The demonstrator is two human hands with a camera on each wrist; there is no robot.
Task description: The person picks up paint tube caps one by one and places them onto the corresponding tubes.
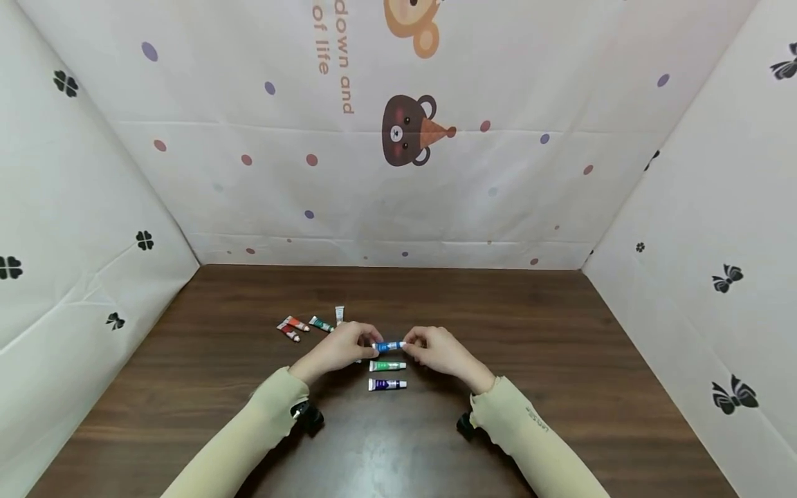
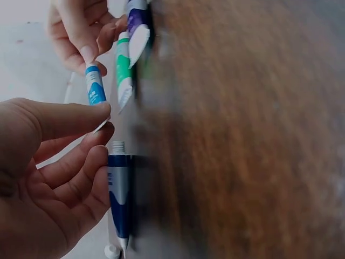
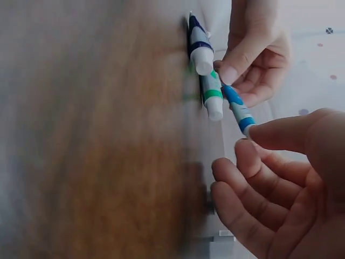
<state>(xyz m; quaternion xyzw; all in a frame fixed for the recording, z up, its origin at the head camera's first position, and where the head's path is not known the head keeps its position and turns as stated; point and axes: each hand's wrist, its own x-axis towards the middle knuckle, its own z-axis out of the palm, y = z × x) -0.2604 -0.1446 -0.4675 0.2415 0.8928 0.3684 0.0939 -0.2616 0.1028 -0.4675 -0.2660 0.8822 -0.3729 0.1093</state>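
Note:
Between my two hands is a light blue paint tube (image 1: 389,346). My left hand (image 1: 346,344) pinches its flat end between thumb and finger, while my right hand (image 1: 441,351) pinches the cap end. Nearer me, a green paint tube (image 1: 387,366) and a purple paint tube (image 1: 387,384) lie in a row, caps to the right. In the left wrist view, a dark blue tube (image 2: 119,189) with a bare threaded neck lies beside my left fingers; my left hand mostly hides it in the head view.
Beyond my left hand lie an orange tube (image 1: 297,324), a red tube (image 1: 289,333), a teal tube (image 1: 321,324) and a white tube (image 1: 339,315). The brown wooden table (image 1: 498,304) meets printed cloth walls at the back and both sides.

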